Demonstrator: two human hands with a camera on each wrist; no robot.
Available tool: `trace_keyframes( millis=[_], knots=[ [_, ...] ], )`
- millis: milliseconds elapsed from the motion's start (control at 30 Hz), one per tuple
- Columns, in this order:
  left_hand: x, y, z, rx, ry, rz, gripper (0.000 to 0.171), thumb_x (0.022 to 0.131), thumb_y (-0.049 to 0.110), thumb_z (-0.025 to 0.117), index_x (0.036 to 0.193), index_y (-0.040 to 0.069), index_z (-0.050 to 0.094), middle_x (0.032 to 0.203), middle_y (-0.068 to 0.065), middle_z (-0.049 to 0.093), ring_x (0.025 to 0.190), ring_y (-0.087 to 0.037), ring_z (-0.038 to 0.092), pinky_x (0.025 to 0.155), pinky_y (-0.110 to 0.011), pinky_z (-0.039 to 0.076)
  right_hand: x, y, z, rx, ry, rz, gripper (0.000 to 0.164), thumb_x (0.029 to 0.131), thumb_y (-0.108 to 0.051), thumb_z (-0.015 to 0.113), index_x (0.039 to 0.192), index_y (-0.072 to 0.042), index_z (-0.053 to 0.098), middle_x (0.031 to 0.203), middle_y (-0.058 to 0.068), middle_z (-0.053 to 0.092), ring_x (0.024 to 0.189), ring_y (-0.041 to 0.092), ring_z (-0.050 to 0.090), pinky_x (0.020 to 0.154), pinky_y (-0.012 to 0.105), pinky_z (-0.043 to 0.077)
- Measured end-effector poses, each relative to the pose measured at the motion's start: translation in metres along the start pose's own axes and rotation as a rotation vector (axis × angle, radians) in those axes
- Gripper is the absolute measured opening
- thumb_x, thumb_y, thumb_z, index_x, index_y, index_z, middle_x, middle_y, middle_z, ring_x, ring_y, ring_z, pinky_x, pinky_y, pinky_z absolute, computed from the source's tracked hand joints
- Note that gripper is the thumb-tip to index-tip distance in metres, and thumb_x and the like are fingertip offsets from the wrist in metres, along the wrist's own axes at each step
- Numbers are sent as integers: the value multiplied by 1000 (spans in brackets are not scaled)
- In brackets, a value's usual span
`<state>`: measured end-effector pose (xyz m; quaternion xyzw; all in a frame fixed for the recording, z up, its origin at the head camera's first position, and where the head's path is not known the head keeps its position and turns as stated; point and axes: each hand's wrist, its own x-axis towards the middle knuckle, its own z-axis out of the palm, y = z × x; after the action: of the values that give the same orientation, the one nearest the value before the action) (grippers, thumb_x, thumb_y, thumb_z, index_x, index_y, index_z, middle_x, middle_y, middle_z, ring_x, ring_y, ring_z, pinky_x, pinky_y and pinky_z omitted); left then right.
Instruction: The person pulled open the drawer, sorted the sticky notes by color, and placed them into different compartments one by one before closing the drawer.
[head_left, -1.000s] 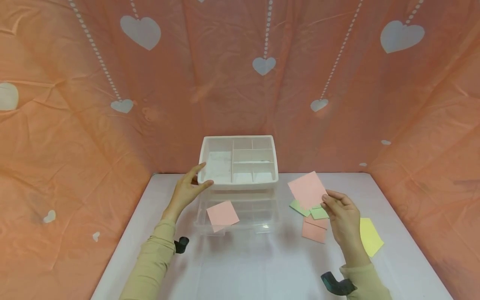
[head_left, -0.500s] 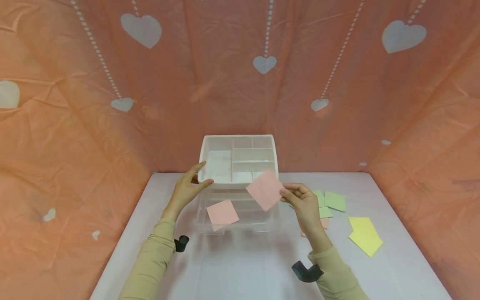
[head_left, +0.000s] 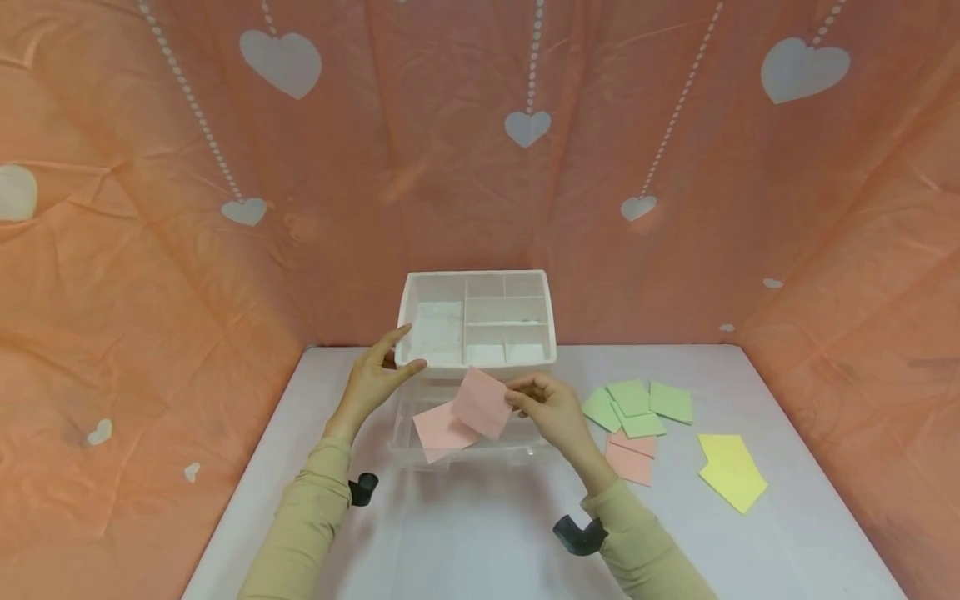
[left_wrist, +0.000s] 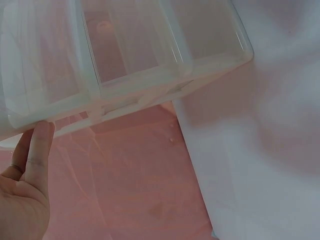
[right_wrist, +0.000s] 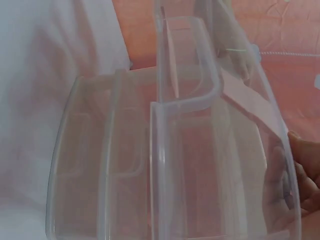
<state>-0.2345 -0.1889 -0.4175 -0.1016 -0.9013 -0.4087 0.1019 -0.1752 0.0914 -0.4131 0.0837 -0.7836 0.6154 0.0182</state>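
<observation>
A drawer organizer with a white compartment tray (head_left: pixel 476 364) on top stands at the back of the table. Its clear upper drawer (head_left: pixel 517 457) is pulled out towards me. My left hand (head_left: pixel 371 383) grips the tray's front left corner, thumb at the front and fingers along the side. Between the thumb and fingers of my right hand (head_left: pixel 555 412) is a pink sticky note (head_left: pixel 482 403), held over the drawer. Another pink sticky note (head_left: pixel 441 431) lies in the drawer's left part, partly overlapped by the held one. In the right wrist view, the held note (right_wrist: pixel 252 102) shows through clear plastic.
To the right lie several green sticky notes (head_left: pixel 633 400), with salmon-pink notes (head_left: pixel 628 463) just in front. Farther right are yellow notes (head_left: pixel 733 475). More closed clear drawers (right_wrist: pixel 85 155) sit below the open one. An orange cloth with hearts (head_left: pixel 480 200) surrounds the white table (head_left: pixel 480 542).
The right hand has moved left with the pink sticky note, from above the green notes to over the pulled-out drawer. My left hand has stayed at the tray's corner.
</observation>
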Motion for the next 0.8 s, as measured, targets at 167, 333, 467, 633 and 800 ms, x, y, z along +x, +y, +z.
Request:
trace_keyframes(
  millis=[167,333,467,633,800],
  knots=[
    [-2,1,0,-11,6,-14,68,78,46,72,138,35,43,86,-8,59,81,-19,56,74,-33,46,0,0,4,-161,-46,-76,10,86,-8,65,93,-4,70,82,12,71,68,17,63,62,28,53],
    [-2,1,-1,-7,10,-18,67,77,46,72,137,37,43,85,-8,59,80,-19,56,73,-32,45,0,-1,6,-312,-57,-108,8,85,-10,66,91,-8,71,83,7,71,69,12,63,60,20,50],
    [-1,1,0,-5,5,-21,67,77,48,71,137,37,43,84,-7,58,79,-18,54,72,-31,44,0,-1,8,-413,-38,-130,9,84,-10,67,92,-8,72,87,6,72,73,13,66,64,23,51],
    [0,2,0,-6,2,-21,67,77,48,71,137,37,42,84,-7,58,79,-18,55,72,-30,45,0,-1,8,-515,-11,-149,11,84,-11,67,92,-8,73,93,5,70,77,16,64,67,29,51],
    [-1,2,0,-3,-3,-23,67,78,48,70,138,38,42,85,-8,59,80,-18,56,73,-32,45,-1,-1,7,-520,10,-162,12,83,-13,68,92,-6,73,93,7,67,76,17,63,67,30,51]
  ],
)
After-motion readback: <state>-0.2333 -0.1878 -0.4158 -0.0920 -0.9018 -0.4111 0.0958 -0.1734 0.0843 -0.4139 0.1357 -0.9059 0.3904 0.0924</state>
